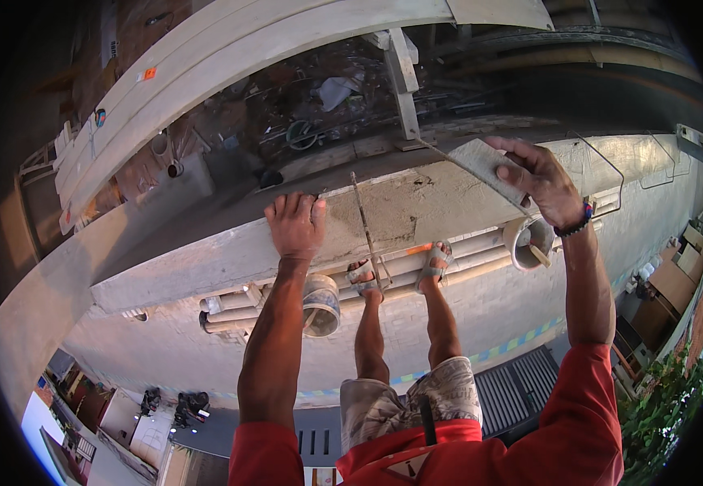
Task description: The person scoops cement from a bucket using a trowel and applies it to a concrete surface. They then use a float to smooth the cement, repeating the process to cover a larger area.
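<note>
My left hand (296, 224) lies on the far edge of a long concrete ledge (230, 253), fingers a little apart and holding nothing. My right hand (541, 180) is closed on the side of a flat, pale grey rectangular slab (481, 168). Its exact kind I cannot tell. The slab is tilted, over the right part of the ledge, with thumb and fingers on opposite faces. A patch of rough, darker mortar (424, 190) covers the ledge top between my hands. Across the ledge, near my left hand, leans a thin rusty rod (361, 202).
My feet stand on several long poles (400, 267) along the ledge. One bucket (321, 306) hangs below my left hand; another bucket (527, 243), with a handle sticking out, is below my right. Bent wire (620, 182) juts over the ledge's right. Beyond, a wooden post (402, 81) rises to a pale beam (246, 49).
</note>
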`<action>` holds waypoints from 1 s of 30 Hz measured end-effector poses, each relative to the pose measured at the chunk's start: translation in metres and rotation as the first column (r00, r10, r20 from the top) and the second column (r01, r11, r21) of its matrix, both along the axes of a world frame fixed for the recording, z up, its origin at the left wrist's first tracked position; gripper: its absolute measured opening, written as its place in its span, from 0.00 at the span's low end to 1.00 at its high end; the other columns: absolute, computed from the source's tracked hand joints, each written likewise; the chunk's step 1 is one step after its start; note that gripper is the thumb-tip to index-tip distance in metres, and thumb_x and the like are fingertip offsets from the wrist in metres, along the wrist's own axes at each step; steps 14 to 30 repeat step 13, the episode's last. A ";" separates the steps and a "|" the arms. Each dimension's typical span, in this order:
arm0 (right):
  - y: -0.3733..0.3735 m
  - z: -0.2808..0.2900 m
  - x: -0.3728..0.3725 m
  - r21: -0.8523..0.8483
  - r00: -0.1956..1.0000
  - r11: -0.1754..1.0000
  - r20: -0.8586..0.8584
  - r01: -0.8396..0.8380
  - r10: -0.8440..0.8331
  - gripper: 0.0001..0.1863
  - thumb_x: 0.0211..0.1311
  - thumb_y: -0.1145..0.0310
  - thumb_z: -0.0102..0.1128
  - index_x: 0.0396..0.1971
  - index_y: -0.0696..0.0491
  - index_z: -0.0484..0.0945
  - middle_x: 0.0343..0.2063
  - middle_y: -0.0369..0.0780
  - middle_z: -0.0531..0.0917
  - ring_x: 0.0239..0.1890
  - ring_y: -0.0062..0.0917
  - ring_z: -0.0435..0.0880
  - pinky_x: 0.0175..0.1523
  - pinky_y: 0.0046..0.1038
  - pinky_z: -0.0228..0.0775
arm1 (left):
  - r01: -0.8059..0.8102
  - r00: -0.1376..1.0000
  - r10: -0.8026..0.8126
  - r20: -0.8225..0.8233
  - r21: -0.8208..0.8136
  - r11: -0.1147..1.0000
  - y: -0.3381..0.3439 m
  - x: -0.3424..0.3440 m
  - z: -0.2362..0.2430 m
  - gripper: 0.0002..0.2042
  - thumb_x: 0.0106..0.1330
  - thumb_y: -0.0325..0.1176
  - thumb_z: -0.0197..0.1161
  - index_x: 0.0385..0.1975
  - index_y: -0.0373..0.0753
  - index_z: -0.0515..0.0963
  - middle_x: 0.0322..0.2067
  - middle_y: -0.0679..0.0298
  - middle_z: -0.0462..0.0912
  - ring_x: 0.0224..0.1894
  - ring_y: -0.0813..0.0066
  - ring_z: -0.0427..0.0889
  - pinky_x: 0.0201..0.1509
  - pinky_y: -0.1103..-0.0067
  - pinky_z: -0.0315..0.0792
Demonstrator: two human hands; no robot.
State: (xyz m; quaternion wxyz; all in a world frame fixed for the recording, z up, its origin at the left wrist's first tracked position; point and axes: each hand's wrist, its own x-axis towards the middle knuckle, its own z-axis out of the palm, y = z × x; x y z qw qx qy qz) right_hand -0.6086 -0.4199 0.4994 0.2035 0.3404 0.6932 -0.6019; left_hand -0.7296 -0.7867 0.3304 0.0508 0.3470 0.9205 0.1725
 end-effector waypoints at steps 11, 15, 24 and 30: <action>-0.120 -0.018 0.047 0.691 0.940 0.655 0.108 -0.305 0.324 0.33 0.47 0.70 0.60 0.60 0.54 0.71 0.40 0.49 0.80 0.42 0.43 0.82 0.47 0.39 0.77 | -0.005 0.999 0.003 0.042 0.041 0.999 0.006 0.001 0.001 0.12 0.67 0.44 0.56 0.31 0.43 0.78 0.34 0.67 0.78 0.41 0.64 0.73 0.48 0.66 0.61; -0.127 -0.026 0.045 0.696 0.930 0.632 0.148 -0.340 0.337 0.34 0.48 0.70 0.60 0.61 0.54 0.71 0.44 0.48 0.80 0.46 0.42 0.81 0.47 0.36 0.78 | -0.002 0.999 0.000 0.049 0.040 0.999 0.004 -0.001 0.001 0.12 0.67 0.44 0.56 0.31 0.43 0.78 0.34 0.67 0.79 0.41 0.64 0.73 0.49 0.67 0.61; -0.127 -0.026 0.045 0.696 0.930 0.632 0.148 -0.340 0.337 0.34 0.48 0.70 0.60 0.61 0.54 0.71 0.44 0.48 0.80 0.46 0.42 0.81 0.47 0.36 0.78 | -0.002 0.999 0.000 0.049 0.040 0.999 0.004 -0.001 0.001 0.12 0.67 0.44 0.56 0.31 0.43 0.78 0.34 0.67 0.79 0.41 0.64 0.73 0.49 0.67 0.61; -0.127 -0.026 0.045 0.696 0.930 0.632 0.148 -0.340 0.337 0.34 0.48 0.70 0.60 0.61 0.54 0.71 0.44 0.48 0.80 0.46 0.42 0.81 0.47 0.36 0.78 | -0.002 0.999 0.000 0.049 0.040 0.999 0.004 -0.001 0.001 0.12 0.67 0.44 0.56 0.31 0.43 0.78 0.34 0.67 0.79 0.41 0.64 0.73 0.49 0.67 0.61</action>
